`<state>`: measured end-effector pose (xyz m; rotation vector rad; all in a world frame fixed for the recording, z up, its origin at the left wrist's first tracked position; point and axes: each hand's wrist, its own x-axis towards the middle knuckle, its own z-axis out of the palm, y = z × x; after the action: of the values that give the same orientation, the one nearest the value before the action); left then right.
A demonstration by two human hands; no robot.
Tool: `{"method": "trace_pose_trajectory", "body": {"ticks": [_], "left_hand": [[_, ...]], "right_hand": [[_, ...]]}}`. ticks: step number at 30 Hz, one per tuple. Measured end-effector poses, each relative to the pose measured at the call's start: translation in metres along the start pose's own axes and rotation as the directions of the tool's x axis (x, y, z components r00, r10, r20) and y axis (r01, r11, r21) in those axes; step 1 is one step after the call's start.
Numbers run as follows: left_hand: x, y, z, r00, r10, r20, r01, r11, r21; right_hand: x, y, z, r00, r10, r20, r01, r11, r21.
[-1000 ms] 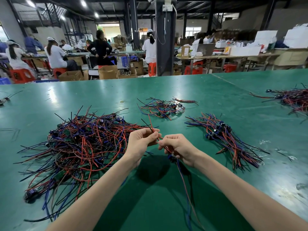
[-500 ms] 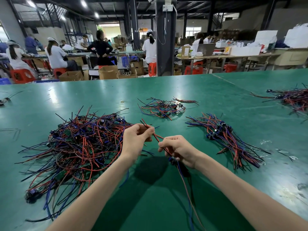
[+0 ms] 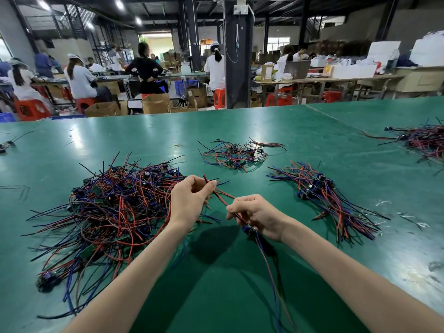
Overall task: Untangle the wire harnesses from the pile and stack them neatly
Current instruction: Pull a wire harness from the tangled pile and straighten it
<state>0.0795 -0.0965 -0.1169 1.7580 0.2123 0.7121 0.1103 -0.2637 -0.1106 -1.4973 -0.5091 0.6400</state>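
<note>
A big tangled pile of red, blue and black wire harnesses lies on the left of the green table. My left hand pinches the red and black wire ends of one harness just right of the pile. My right hand grips the same harness lower down, near its small blue connector. Its blue and red tails hang down toward me. A sorted stack of harnesses lies to the right of my hands.
A smaller loose bundle lies farther back in the middle. Another pile sits at the far right and a few wires at the far left edge. Workers, stools and cardboard boxes fill the room beyond the table.
My left hand has slid up and left along the wires, away from my right hand, stretching the red and black ends out straight. The right hand stays about where it was.
</note>
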Motion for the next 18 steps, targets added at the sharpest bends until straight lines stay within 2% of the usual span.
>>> {"method": "trace_pose_trajectory", "body": {"ticks": [5,7,9,12,15,18], "left_hand": [[-0.0032,0.0013,-0.0006,0.982,0.190,-0.006,-0.185,0.964,0.191],[-0.0051,0.0011,-0.0008,0.938,0.346,0.029,-0.335,0.879,0.340],[-0.0072,0.0013,0.0003,0.899,0.434,0.049,-0.415,0.815,0.404],[-0.0073,0.0041,0.0021,0.930,0.366,-0.038,-0.337,0.890,0.307],[-0.0029,0.0042,0.0011,0.979,0.179,-0.095,-0.164,0.976,0.143],[0.0017,0.0017,-0.0006,0.995,-0.017,-0.096,0.010,0.997,-0.071]], "right_hand": [[-0.0016,0.0004,-0.0003,1.000,0.022,0.015,-0.022,1.000,-0.005],[-0.0019,0.0005,0.0011,0.999,0.030,0.015,-0.030,1.000,-0.005],[-0.0016,0.0014,0.0025,0.999,0.039,0.006,-0.038,0.999,-0.025],[0.0000,0.0024,0.0011,0.999,0.038,-0.027,-0.039,0.999,-0.034],[0.0006,0.0019,-0.0010,0.999,0.034,-0.023,-0.035,0.999,-0.020],[0.0009,0.0027,-0.0024,0.999,0.034,-0.010,-0.034,0.999,-0.007]]}}
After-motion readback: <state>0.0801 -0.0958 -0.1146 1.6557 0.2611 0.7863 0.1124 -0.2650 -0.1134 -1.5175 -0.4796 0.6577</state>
